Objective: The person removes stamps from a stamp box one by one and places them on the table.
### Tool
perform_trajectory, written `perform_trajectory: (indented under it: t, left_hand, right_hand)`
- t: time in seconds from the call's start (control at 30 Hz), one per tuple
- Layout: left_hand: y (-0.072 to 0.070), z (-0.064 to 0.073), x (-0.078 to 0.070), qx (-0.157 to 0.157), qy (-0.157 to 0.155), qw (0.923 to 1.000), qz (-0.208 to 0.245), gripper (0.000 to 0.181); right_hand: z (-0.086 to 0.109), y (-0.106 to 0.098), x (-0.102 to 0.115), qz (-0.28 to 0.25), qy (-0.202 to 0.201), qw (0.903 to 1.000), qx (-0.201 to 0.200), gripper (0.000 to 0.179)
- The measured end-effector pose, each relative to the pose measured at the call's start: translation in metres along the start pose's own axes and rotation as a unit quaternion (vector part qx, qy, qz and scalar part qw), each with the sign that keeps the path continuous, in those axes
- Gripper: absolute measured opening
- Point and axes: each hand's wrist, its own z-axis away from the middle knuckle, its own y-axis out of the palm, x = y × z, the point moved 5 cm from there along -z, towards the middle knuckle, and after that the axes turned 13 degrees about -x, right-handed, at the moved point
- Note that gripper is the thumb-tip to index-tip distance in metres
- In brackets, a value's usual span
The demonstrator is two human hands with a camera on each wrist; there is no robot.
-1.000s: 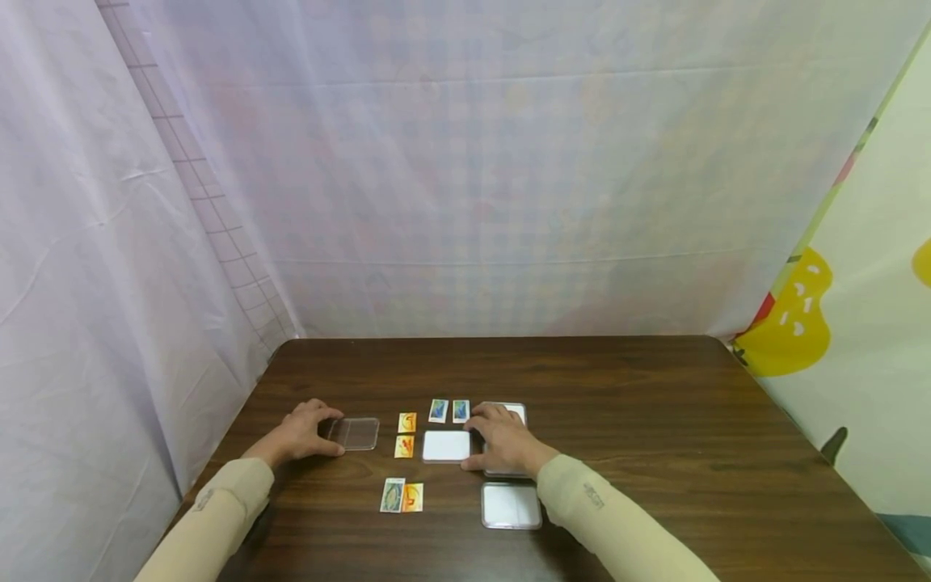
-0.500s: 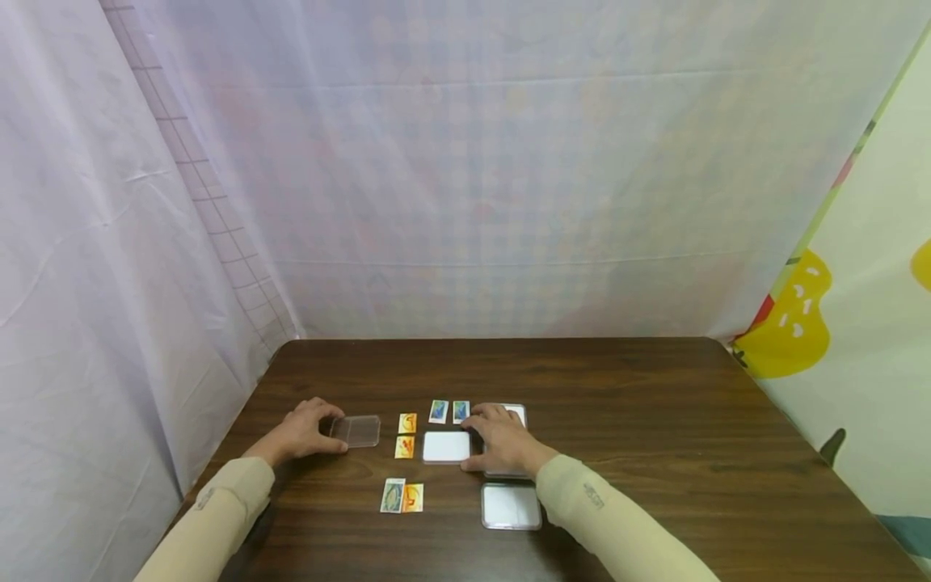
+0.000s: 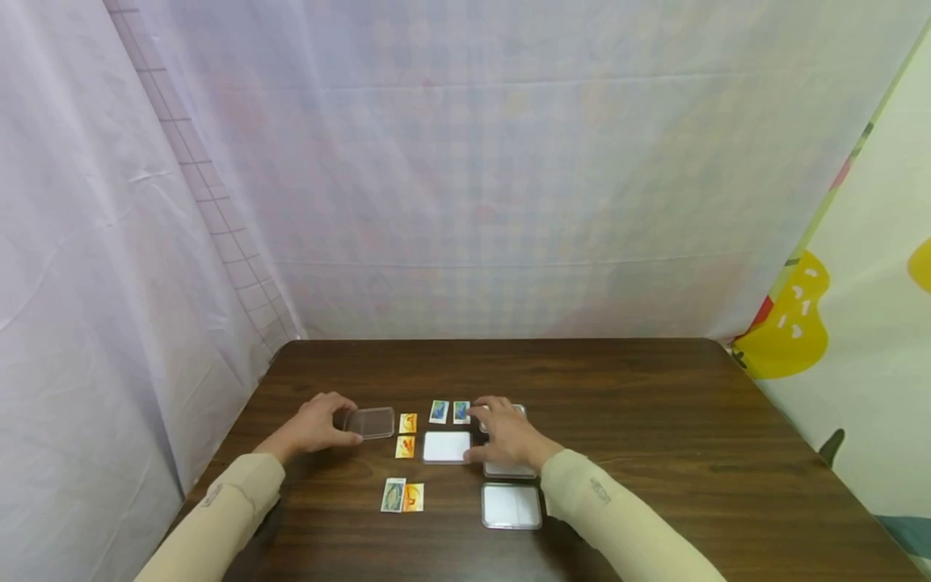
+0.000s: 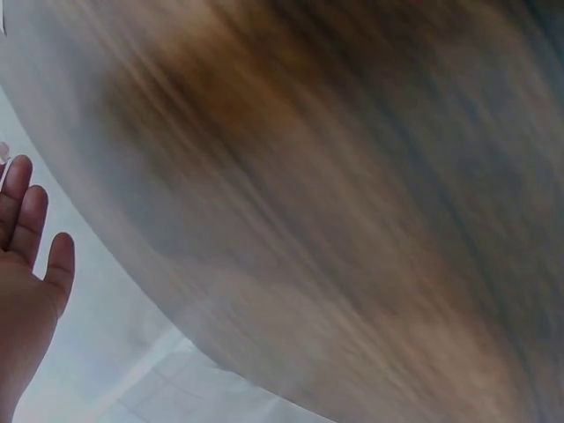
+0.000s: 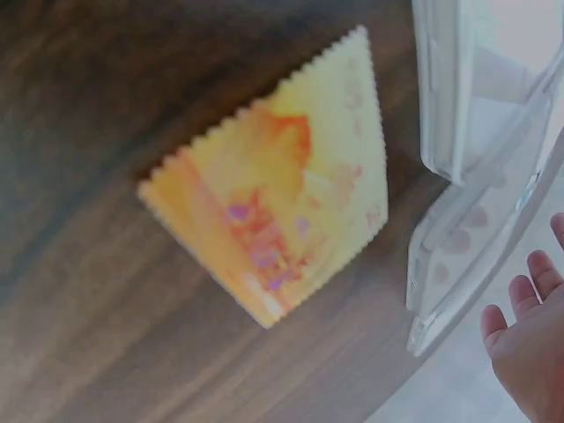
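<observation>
In the head view my left hand [image 3: 318, 422] holds a clear plastic lid [image 3: 373, 423] at its left end, thumb on the near side and fingers on the far side. My right hand [image 3: 509, 436] is over a clear-edged case [image 3: 511, 469] and hides much of it. Its thumb is at the right edge of a white-filled case [image 3: 446, 447]; whether they touch is unclear. Left of that case lie two orange stamps [image 3: 407, 423]. Two blue stamps [image 3: 439, 411] lie beyond it. The right wrist view shows an orange stamp [image 5: 282, 176] up close and my right fingers [image 5: 524, 295] extended.
Closer to me, a green stamp [image 3: 393, 495] lies against another orange stamp [image 3: 413, 497]. A further clear case with a white insert [image 3: 511, 506] sits below my right hand. The brown wooden table [image 3: 640, 388] ends at a pale curtain [image 3: 465, 202] at the back.
My left hand has moved right and slightly away from me with the clear lid, towards the orange stamps. My right hand has shifted slightly to the right.
</observation>
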Motion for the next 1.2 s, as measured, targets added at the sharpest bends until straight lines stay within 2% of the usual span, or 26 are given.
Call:
perform_trajectory:
  t: [0.4, 0.63, 0.87, 1.0, 1.2]
  left_hand:
    - [0.008, -0.012, -0.031, 0.001, 0.019, 0.9998, 0.007, 0.058]
    - [0.016, -0.021, -0.05, 0.0, 0.025, 0.9997, -0.005, 0.056]
    - [0.027, -0.029, -0.072, -0.004, 0.058, 0.9983, -0.01, 0.058]
    - [0.035, -0.031, -0.079, 0.0, 0.061, 0.9981, -0.011, 0.057]
    - [0.043, -0.032, -0.088, 0.0, 0.086, 0.9962, -0.016, 0.054]
  right_hand:
    - [-0.005, -0.007, -0.001, -0.026, 0.004, 0.9996, -0.011, 0.077]
    - [-0.007, -0.008, 0.0, -0.034, 0.0, 0.9993, -0.017, 0.077]
    - [-0.01, -0.008, 0.002, -0.032, 0.001, 0.9992, -0.023, 0.079]
    - [-0.011, -0.008, 0.003, -0.031, 0.012, 0.9993, -0.019, 0.08]
    - [-0.011, -0.008, 0.006, -0.043, 0.013, 0.999, -0.01, 0.081]
